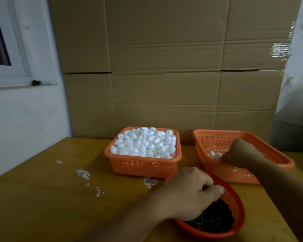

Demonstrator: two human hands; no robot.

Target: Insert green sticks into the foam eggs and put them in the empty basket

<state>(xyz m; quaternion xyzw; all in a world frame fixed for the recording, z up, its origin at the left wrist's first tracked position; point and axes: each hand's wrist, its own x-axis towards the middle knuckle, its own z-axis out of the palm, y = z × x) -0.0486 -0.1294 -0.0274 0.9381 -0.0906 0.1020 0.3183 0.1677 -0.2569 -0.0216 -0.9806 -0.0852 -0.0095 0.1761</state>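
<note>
A square orange basket [143, 165] at the middle of the table is heaped with white foam eggs [144, 143]. In front of it, a round red basket [234, 198] holds a dark pile of green sticks [215, 217]. My left hand [187, 193] reaches into the round basket, its fingers curled down into the sticks. To the right, a tilted orange basket [215, 138] holds a few foam eggs [214, 155]. My right hand [241, 153] is inside this basket, knuckles up, beside those eggs. Its fingertips are hidden and blurred.
The yellow-brown table [42, 198] carries white foam scraps [83, 173] on its left half. A cardboard wall [164, 67] stands right behind the baskets. A white wall with a window frame [10, 49] is on the left, and plastic sheeting [297, 84] hangs on the right.
</note>
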